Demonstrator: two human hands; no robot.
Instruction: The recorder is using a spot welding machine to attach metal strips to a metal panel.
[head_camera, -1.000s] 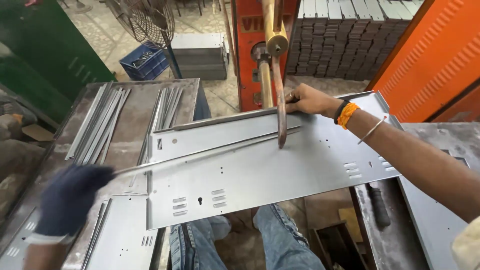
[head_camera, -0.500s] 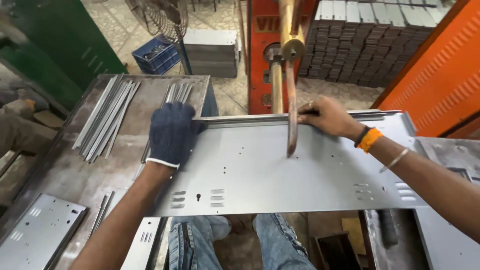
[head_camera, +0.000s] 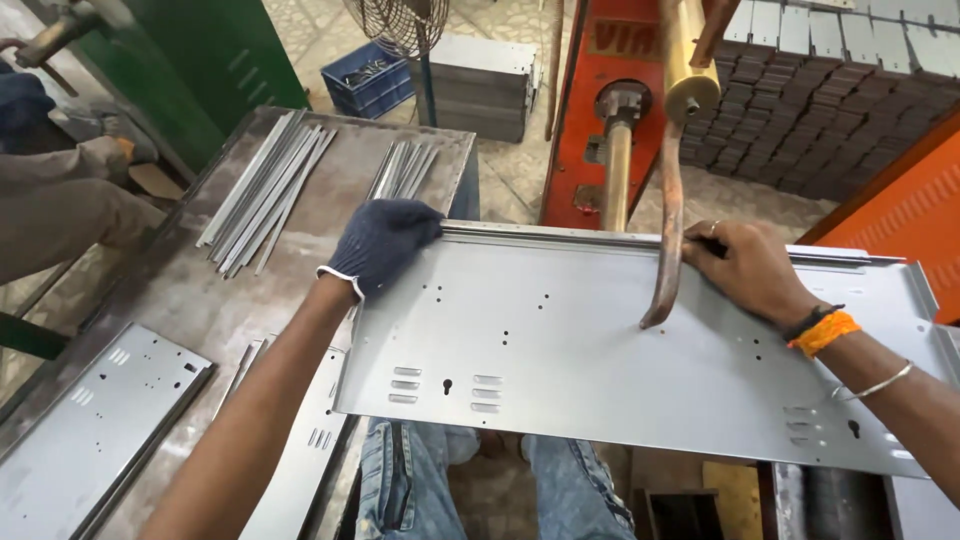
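left hand (head_camera: 383, 243), gloved: gripping sheet-metal panel (head_camera: 600, 350) far-left corner | right hand (head_camera: 752, 272), bare: pinning far edge beside copper welding electrode (head_camera: 668, 250) | risk: bare fingers near tip, burn or pinch

Bare sheet-metal panel (head_camera: 600, 340) lies open between the hands; the curved copper electrode arm (head_camera: 668, 240) blocks passage just beside the right hand (head_camera: 750, 270).

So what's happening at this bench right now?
A seated person holds a grey sheet-metal panel flat over their lap. The gloved left hand presses its far left corner, and the bare right hand grips the far edge by a thin strip lying along it. A curved copper welder arm reaches down to the panel between the hands. Loose metal strips and another panel lie on the table to the left.
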